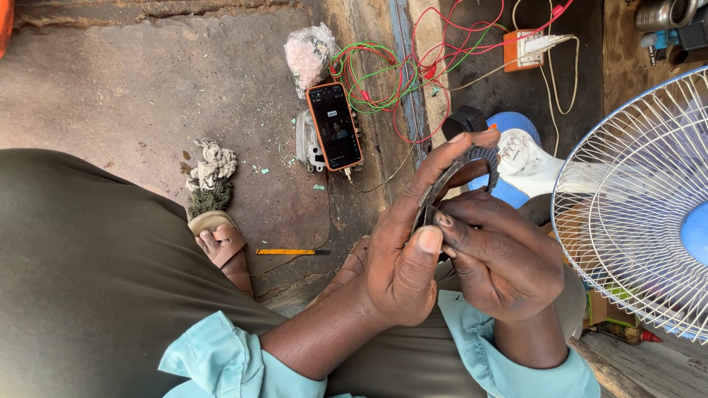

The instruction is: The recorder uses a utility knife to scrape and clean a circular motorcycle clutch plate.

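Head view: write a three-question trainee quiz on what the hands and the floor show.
1. True or false: both hands grip the dark toothed ring.
2. What lies on the floor between the sandalled foot and the hands?
A. a yellow and black tool
B. a hammer
C. a spoon
3. The phone with the orange case rests near a tangle of red and green ____.

Key
1. True: the left hand and the right hand both hold it, in front of the white fan.
2. A
3. wires
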